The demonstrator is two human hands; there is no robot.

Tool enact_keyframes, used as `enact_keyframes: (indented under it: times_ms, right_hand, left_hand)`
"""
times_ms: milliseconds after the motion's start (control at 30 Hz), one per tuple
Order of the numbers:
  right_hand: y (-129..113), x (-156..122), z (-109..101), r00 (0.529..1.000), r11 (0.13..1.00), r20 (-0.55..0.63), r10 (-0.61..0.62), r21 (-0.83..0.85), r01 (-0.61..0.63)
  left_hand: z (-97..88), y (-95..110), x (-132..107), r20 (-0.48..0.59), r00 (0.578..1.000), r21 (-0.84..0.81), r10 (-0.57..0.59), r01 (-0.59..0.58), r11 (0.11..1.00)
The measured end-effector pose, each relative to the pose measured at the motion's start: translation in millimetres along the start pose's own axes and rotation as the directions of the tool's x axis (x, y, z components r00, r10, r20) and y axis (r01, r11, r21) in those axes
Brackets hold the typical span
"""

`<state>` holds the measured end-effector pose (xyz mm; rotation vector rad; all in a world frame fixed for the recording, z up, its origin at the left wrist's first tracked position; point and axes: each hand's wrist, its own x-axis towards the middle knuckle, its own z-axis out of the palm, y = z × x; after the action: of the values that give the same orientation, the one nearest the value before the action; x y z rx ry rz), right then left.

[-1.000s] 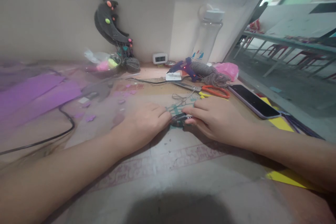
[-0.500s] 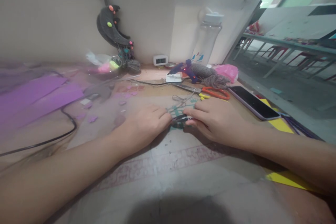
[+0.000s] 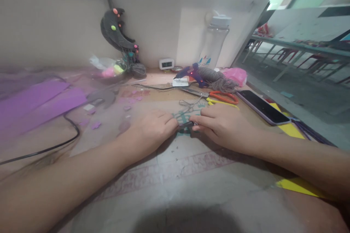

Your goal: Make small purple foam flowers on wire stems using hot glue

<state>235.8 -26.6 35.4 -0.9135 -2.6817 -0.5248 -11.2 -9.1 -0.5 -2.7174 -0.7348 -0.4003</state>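
Observation:
My left hand [image 3: 157, 127] rests on the covered tabletop with its fingertips pinched together; what lies between them is hidden. Facing it, my right hand [image 3: 222, 125] grips a small dark, shiny metal tool [image 3: 187, 124], shaped somewhat like a nail clipper, between thumb and forefinger. The tool's far end reaches the left fingertips. Just beyond the hands, a loose loop of thin grey yarn [image 3: 188, 105] lies on a green printed pattern, one strand leading toward my left fingers. Orange-and-yellow-handled scissors [image 3: 222, 97] lie behind my right hand.
A purple glue gun [image 3: 191, 74], a grey yarn bundle [image 3: 214, 76] and a water bottle [image 3: 214, 43] stand at the back. A phone [image 3: 264, 107] lies right. Purple sheets [image 3: 41, 102] and a black cable [image 3: 73, 127] are left. A decorated dark crescent [image 3: 112, 29] leans against the wall.
The tool's two parts looked spread before and now sit closer together, with my right thumb and forefinger nearer each other. My left hand has hardly moved; the view has shifted slightly.

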Motion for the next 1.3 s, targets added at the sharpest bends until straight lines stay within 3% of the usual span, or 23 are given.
enact_keyframes:
  times_ms: [333,500,700,1300]
  right_hand:
    - [6.7,1.5,-6.9,0.976,0.951,0.013,0.216,0.222,-0.214]
    - [6.8,2.2,-5.6,0.987,0.977,0.073,0.142,0.152,-0.151]
    - [5.5,1.3,-8.0,0.997,0.994,0.023,0.068,0.081,-0.07]
    - [3.3,2.1,-2.3,0.972,0.959,0.181,0.152,0.211,-0.189]
  left_hand:
    - [5.9,-2.7,1.6,-0.112,0.991,-0.003,-0.072,0.072,0.997]
    - [6.1,-3.5,1.2,-0.103,0.992,-0.023,-0.068,0.066,0.998]
    - [-3.8,0.8,1.0,-0.027,0.999,0.02,-0.024,0.025,1.0]
    - [-11.6,4.0,1.9,-0.002,0.999,0.103,0.044,-0.044,0.994]
